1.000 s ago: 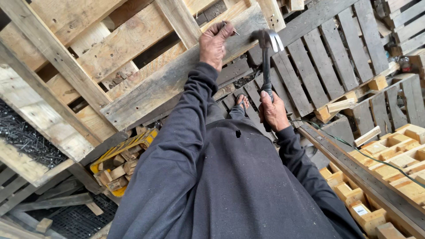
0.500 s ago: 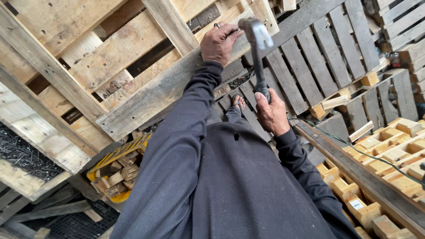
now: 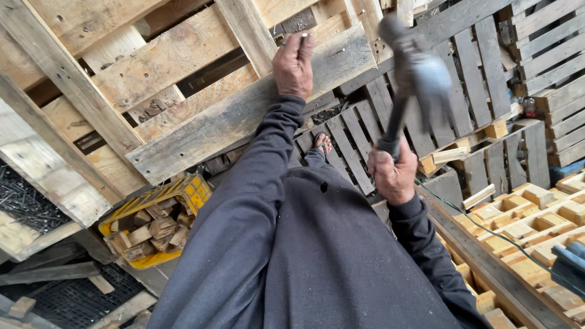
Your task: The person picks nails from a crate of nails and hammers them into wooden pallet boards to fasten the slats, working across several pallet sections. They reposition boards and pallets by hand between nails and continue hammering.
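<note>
In the head view, the left hand [image 3: 294,64] reached up with the arm stretched out in a dark sleeve. Its fingers were curled over the top edge of a grey, weathered board [image 3: 244,113] that ran slantwise across a tilted wooden pallet [image 3: 152,61]. So the left hand was clamped on the board, knuckles toward the camera.

The right hand [image 3: 393,173] was lower and to the right, well apart from the left. It was closed tightly around the handle of a hammer [image 3: 414,73]. The hammer stood nearly upright, its head raised above the hand and blurred, just to the right of the board's upper end. Whether the head touched the wood could not be told because of the blur.

Between the two arms, a bare foot in a sandal [image 3: 323,144] showed on grey slats [image 3: 347,146] lying flat below. To the lower left, a yellow crate [image 3: 192,192] held short wooden blocks [image 3: 152,228]. It sat just under the lower end of the board. At the far left edge was a dark heap of nails [image 3: 24,204].

On the right, more grey pallets [image 3: 542,55] stood stacked, and pale new wooden frames [image 3: 530,225] lay near the right elbow. A thin dark cable [image 3: 487,228] crossed over them.
</note>
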`<control>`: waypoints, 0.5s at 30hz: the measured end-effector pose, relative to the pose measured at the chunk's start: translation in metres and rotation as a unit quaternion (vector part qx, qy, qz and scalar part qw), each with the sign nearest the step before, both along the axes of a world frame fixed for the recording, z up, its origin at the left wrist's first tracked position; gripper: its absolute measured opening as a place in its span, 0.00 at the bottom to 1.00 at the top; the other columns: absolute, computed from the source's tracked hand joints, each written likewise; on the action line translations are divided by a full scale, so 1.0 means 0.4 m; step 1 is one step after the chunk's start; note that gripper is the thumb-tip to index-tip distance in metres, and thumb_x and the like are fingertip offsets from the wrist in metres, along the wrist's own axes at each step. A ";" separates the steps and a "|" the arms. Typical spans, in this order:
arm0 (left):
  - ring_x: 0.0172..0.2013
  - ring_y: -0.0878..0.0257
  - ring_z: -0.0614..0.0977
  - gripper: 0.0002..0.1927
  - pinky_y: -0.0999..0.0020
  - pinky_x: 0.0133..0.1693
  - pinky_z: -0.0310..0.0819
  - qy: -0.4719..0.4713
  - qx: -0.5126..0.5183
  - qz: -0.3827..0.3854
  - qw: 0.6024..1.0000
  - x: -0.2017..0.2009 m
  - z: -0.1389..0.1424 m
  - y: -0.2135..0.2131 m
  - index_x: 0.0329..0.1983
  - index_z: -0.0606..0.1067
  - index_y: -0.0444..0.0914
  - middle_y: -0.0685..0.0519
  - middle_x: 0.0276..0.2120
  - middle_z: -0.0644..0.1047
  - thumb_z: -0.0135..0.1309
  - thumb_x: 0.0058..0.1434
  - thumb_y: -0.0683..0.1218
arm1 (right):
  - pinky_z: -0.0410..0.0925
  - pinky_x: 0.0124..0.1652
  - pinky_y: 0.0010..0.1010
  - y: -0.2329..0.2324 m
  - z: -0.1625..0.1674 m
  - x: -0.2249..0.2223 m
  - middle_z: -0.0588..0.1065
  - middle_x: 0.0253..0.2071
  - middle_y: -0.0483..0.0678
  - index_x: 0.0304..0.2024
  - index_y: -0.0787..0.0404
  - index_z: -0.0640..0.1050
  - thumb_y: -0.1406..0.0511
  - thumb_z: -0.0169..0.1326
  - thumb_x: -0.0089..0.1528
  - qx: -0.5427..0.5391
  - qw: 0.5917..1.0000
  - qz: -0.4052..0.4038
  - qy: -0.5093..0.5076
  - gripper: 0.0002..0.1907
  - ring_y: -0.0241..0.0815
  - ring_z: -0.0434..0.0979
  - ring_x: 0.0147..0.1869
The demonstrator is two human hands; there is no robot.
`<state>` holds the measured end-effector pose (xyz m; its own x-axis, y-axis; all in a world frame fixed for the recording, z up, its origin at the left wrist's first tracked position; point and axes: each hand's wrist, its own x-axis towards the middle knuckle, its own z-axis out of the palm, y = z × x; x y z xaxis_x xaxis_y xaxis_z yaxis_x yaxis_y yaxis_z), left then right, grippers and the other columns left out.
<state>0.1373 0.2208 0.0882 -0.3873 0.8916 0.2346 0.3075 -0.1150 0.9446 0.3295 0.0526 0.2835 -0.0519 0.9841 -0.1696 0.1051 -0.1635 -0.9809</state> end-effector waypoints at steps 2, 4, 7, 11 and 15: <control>0.26 0.70 0.75 0.12 0.71 0.25 0.75 0.040 0.030 0.031 0.998 -0.003 0.001 -0.007 0.43 0.77 0.45 0.59 0.27 0.75 0.49 0.74 0.55 | 0.65 0.24 0.25 0.018 -0.018 -0.004 0.70 0.25 0.43 0.44 0.63 0.72 0.55 0.51 0.69 -0.167 0.975 0.003 -0.144 0.17 0.31 0.69 0.24; 0.30 0.66 0.77 0.12 0.67 0.29 0.78 0.084 0.041 0.052 0.994 -0.002 0.011 -0.018 0.45 0.76 0.44 0.56 0.30 0.76 0.47 0.76 0.54 | 0.64 0.24 0.26 0.027 -0.012 -0.006 0.70 0.25 0.44 0.44 0.64 0.73 0.56 0.51 0.70 -0.241 0.954 -0.013 -0.176 0.17 0.32 0.68 0.24; 0.35 0.62 0.81 0.12 0.63 0.35 0.80 0.128 0.036 0.071 0.989 -0.010 0.033 -0.014 0.48 0.75 0.41 0.53 0.34 0.78 0.46 0.77 0.52 | 0.67 0.27 0.28 0.040 0.048 0.007 0.71 0.30 0.45 0.47 0.66 0.71 0.56 0.52 0.72 -0.121 0.991 -0.049 0.002 0.17 0.35 0.71 0.28; 0.34 0.65 0.83 0.11 0.70 0.37 0.82 0.077 0.036 0.064 0.994 -0.008 0.052 -0.006 0.49 0.74 0.43 0.55 0.34 0.80 0.45 0.77 0.53 | 0.76 0.29 0.32 0.096 0.134 0.057 0.77 0.33 0.50 0.51 0.60 0.76 0.46 0.54 0.65 0.316 0.926 0.018 0.206 0.26 0.38 0.78 0.29; 0.30 0.67 0.81 0.11 0.70 0.33 0.80 0.068 0.004 0.064 0.996 -0.002 0.041 -0.009 0.49 0.75 0.44 0.57 0.29 0.78 0.46 0.76 0.54 | 0.77 0.33 0.37 0.134 0.053 0.051 0.77 0.33 0.51 0.52 0.59 0.76 0.36 0.50 0.64 0.455 0.886 0.041 0.072 0.36 0.46 0.79 0.31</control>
<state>0.1366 0.2172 0.1046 -0.4616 0.8349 0.2997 0.4457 -0.0739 0.8921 0.3501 0.1060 0.3046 -0.0856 0.7017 0.7073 -0.0573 0.7053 -0.7066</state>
